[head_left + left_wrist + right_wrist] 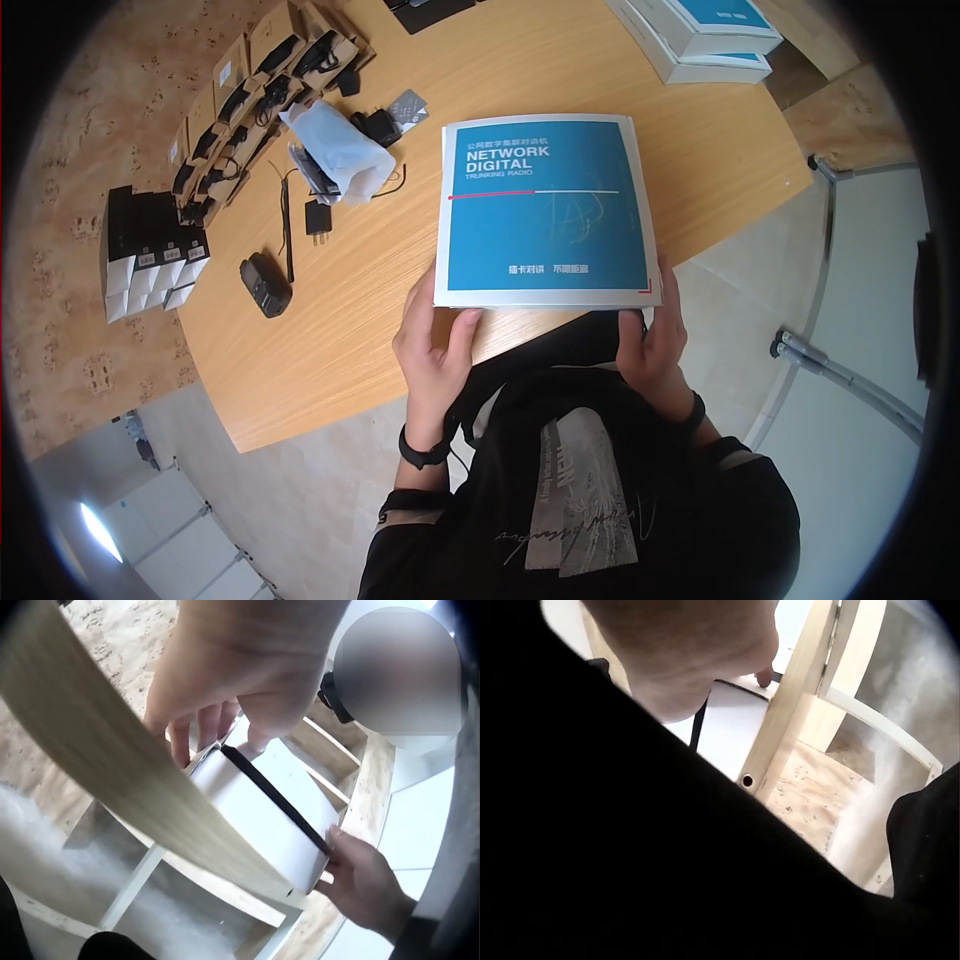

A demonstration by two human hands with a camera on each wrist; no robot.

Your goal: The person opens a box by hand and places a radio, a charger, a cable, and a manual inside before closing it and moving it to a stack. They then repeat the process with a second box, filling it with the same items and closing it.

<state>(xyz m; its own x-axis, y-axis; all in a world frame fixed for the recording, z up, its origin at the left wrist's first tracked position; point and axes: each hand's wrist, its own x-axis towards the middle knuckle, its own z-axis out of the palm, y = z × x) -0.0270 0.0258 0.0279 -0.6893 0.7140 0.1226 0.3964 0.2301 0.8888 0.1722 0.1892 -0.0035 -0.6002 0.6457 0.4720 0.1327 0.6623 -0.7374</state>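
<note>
A flat white box with a blue printed lid reading "NETWORK DIGITAL TRUNKING RADIO" is at the table's near edge. My left hand grips its near left corner, thumb on the near side and fingers along the left side. At the opposite near corner, my right hand holds it the same way. In the left wrist view, a black strip runs along the white box between the left hand and right hand. The right wrist view shows the right hand over part of the white box, mostly blocked by a dark shape.
On the wooden table lie a handheld radio, a thin antenna, a plug adapter and a plastic bag. Several open cardboard boxes line the left, beside black-and-white boxes. Blue-topped boxes are stacked far right.
</note>
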